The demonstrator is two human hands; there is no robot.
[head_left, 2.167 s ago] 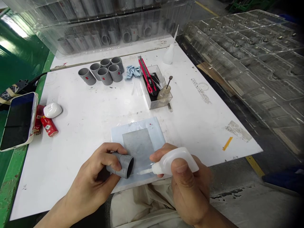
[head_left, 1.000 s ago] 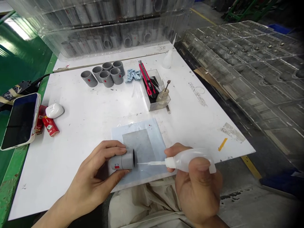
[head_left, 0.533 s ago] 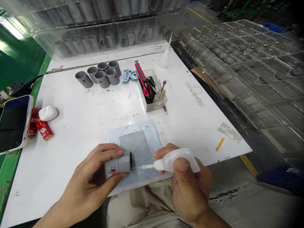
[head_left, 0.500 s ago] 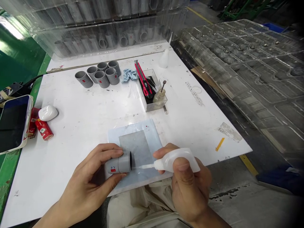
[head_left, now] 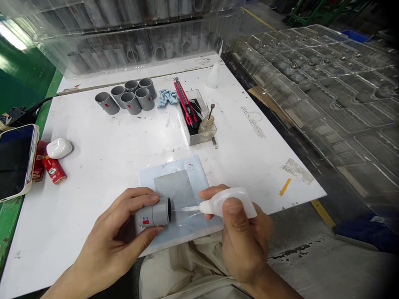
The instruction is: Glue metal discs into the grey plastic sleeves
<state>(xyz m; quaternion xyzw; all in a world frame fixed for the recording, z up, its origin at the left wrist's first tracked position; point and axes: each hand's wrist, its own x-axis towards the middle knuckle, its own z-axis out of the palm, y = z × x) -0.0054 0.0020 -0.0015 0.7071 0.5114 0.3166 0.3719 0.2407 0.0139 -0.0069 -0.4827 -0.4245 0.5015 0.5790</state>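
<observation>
The left hand [head_left: 109,241] keeps a closed grip around a grey tube [head_left: 160,211]; the right hand [head_left: 245,247] grips a white bottle [head_left: 216,203], nozzle [head_left: 190,208] pointing nine o'clock, near the tube's mouth.

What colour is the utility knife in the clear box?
The utility knife is red and black, seen best in the head view.

White desk [head_left: 102,153] is filling the middle, its right corner pointing over a gray floor [head_left: 330,265]. Clear stacked trays [head_left: 102,37] are lining the far edge. More clear trays [head_left: 314,83] are spreading beyond the right edge, brown cardboard [head_left: 274,104] lying between. Green panel [head_left: 25,83] is standing left, reflecting bright light. Green metal frame [head_left: 308,12] is showing top right, past a yellow floor line [head_left: 258,19].
</observation>
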